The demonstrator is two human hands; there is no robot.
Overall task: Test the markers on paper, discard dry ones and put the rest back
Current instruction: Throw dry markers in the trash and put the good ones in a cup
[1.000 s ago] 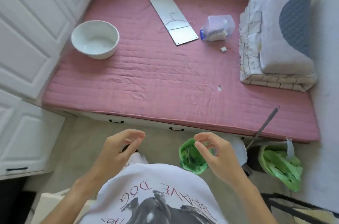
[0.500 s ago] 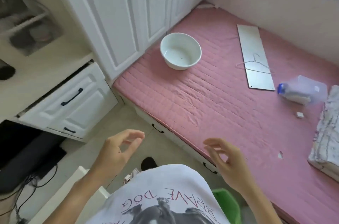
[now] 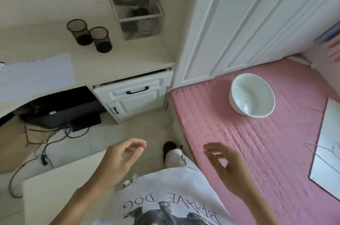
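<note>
Both hands hang in the lower middle of the frame and hold nothing: the left hand has loosely curled fingers with thumb and forefinger apart, and the right hand is relaxed and half open over the edge of the pink mattress. No marker shows anywhere I can make out. At the upper left two black mesh pen cups stand side by side on the cream desk, and a white sheet of paper lies on the desk at the left edge; whether the cups hold markers cannot be told. Judging from empty hands, one marker may just have been dealt with, and testing or returning the rest seems still ahead. Compared with the earlier frames, the view has swung left: the green-lined bins are gone from sight, the white bowl has slid to the right, and the desk has come into view.
</note>
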